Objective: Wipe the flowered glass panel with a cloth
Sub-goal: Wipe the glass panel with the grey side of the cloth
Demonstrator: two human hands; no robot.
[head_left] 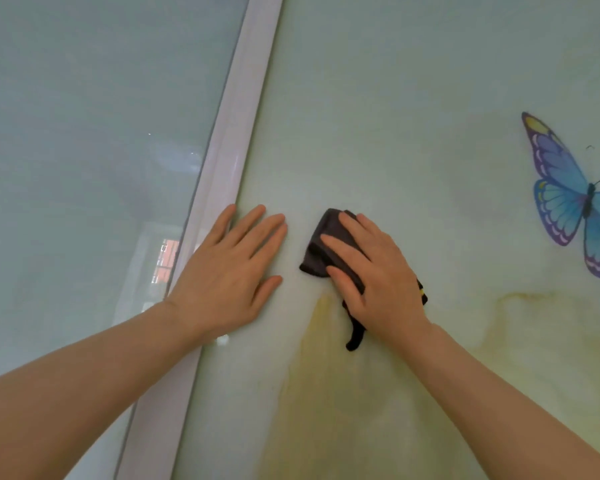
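- The right hand's fingers [347,251] lie straight and a little spread across a dark cloth [321,244], pressing it flat to the glass; none of them curls round it, so the cloth is pinned rather than gripped.
- The right hand [378,271] covers most of the cloth. A folded corner shows past the fingertips, and a loose tail hangs down below the wrist.
- The left hand's fingers [257,233] are straight and slightly apart, flat against the glass and holding nothing. The little finger lies just beside the pale frame [229,147] that runs up the panel's left edge.
- The left hand [226,271] seems to be bracing, with its heel and forearm crossing the frame. The 2 hands are near each other but do not touch.
- The flowered glass panel [395,116] fills the right side of the view: pale, frosted, with a yellowish petal shape [326,393] under the right forearm and a blue butterfly print [568,199] well apart at the right edge.
- Left of the frame is a plainer pane [84,133] with a faint reflection of a building.
- Judged from this, the wiping step itself is in hand, working near the panel's left border. How much of the glass is already done cannot be told.
- The next move likely calls for sliding the cloth under steady flat pressure, either along the frame edge or out toward the butterfly, keeping the loose tail from dragging free.
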